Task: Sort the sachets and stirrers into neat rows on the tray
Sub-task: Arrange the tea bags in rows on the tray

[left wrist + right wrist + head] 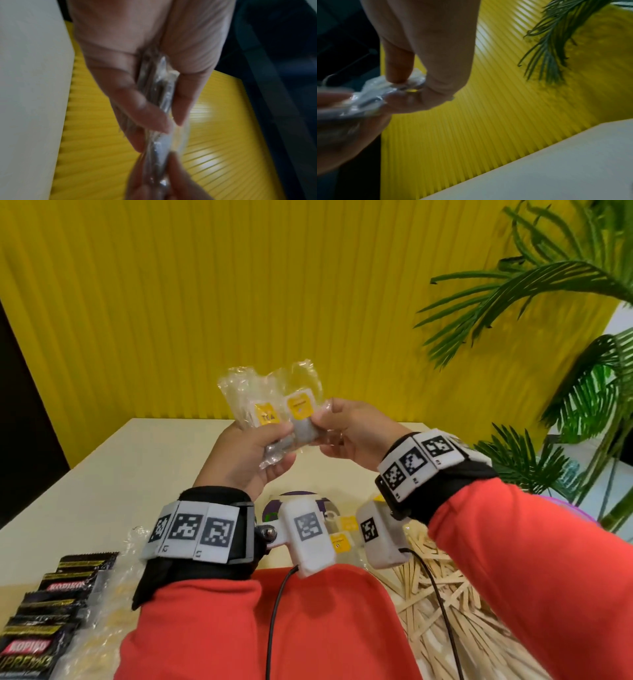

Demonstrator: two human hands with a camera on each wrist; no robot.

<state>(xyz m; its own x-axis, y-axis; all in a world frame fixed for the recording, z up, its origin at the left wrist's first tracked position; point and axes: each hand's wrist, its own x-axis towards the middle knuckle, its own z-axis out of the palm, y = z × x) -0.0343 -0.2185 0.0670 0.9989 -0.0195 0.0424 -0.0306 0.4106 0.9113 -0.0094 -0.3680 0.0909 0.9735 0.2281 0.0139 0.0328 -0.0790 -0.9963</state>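
Both hands hold a clear plastic packet of tea bags (274, 402) up above the table; yellow-labelled tea bags (265, 414) show through the film. My left hand (253, 453) grips the packet's lower left part, seen edge-on as the packet (161, 94) in the left wrist view. My right hand (346, 433) pinches its right edge between thumb and fingers, where the crumpled film (399, 86) shows. Black Kopiko coffee sachets (44, 611) lie in a row at lower left. A heap of wooden stirrers (455, 604) lies at lower right. The tray is mostly hidden under my arms.
A cream table (113, 474) stands before a ribbed yellow wall (239, 285). A green potted palm (582, 354) crowds the right side. Loose yellow tea bags (340, 542) and a purple round object (301, 498) lie under my wrists.
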